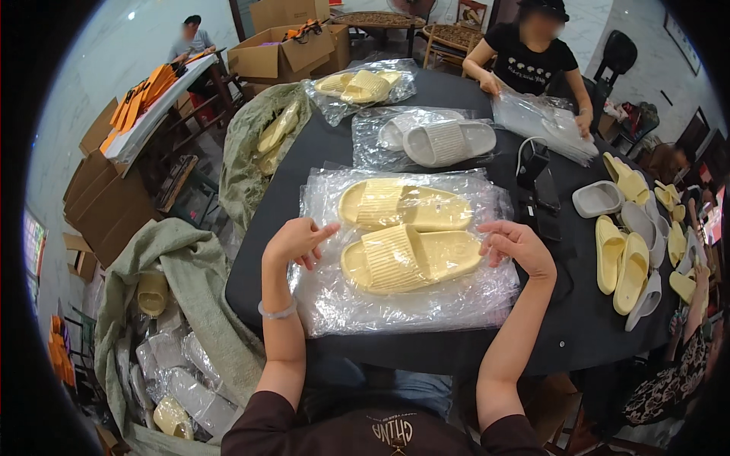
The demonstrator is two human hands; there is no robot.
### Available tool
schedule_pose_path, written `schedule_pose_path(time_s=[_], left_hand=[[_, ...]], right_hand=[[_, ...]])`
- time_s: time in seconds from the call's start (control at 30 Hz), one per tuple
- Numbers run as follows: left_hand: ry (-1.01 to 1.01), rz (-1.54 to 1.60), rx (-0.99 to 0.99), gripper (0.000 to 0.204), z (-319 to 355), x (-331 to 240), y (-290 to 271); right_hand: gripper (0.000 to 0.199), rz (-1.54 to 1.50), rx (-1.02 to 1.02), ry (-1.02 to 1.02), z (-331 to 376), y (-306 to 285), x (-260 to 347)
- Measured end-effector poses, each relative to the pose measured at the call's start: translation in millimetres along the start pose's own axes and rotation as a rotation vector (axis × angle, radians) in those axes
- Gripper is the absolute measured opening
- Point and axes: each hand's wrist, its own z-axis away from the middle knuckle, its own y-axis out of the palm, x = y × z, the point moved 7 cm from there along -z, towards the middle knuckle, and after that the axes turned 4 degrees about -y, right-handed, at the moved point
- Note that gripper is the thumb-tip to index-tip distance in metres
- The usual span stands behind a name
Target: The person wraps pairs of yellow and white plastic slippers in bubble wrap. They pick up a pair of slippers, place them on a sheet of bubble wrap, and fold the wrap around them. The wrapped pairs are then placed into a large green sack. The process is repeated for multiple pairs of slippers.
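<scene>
On the black tabletop (426, 346) lies a stack of clear plastic bags (403, 300), and a pair of pale yellow slippers (407, 232) rests side by side on top of it. The left hand (296, 242) sits at the stack's left edge, fingers loosely curled and holding nothing. The right hand (517, 245) touches the stack's right edge beside the nearer slipper's toe, fingers bent, also holding nothing. Beyond the stack lies a bagged grey pair (437, 140).

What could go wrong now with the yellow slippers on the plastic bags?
The pair of yellow slippers lies loose on a slippery stack of clear plastic bags; the left hand and right hand touch only the edges, so the slippers may slide. The near bags might slip over the black table's edge.
</scene>
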Motion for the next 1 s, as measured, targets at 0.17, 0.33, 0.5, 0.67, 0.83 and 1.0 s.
schedule_pose_path(time_s=[0.17,0.33,0.5,0.67,0.83,1.0], left_hand=[[0.337,0.147,0.296,0.083,-0.6,6.6,8.1],[0.42,0.275,0.318,0.076,-4.6,8.9,10.3],[0.549,0.478,0.404,0.077,10.9,7.4,-6.1],[0.442,0.322,0.349,0.08,12.7,16.6,-5.1],[0.249,-0.054,0.069,0.07,55.3,-3.7,-21.0],[0.447,-0.234,-0.741,0.034,53.4,-23.0,-20.6]], right_hand=[[0.042,-0.101,-0.077,-0.201,-3.6,4.2,10.8],[0.05,-0.206,-0.021,-0.28,4.9,-5.2,8.2],[0.053,-0.377,-0.009,-0.421,16.6,-18.3,9.6],[0.052,-0.385,0.118,-0.434,7.3,-17.4,-0.3],[0.046,-0.572,0.135,-0.265,0.1,-33.2,-27.0],[0.034,-0.08,0.001,-0.086,-16.5,-19.5,-32.0]])
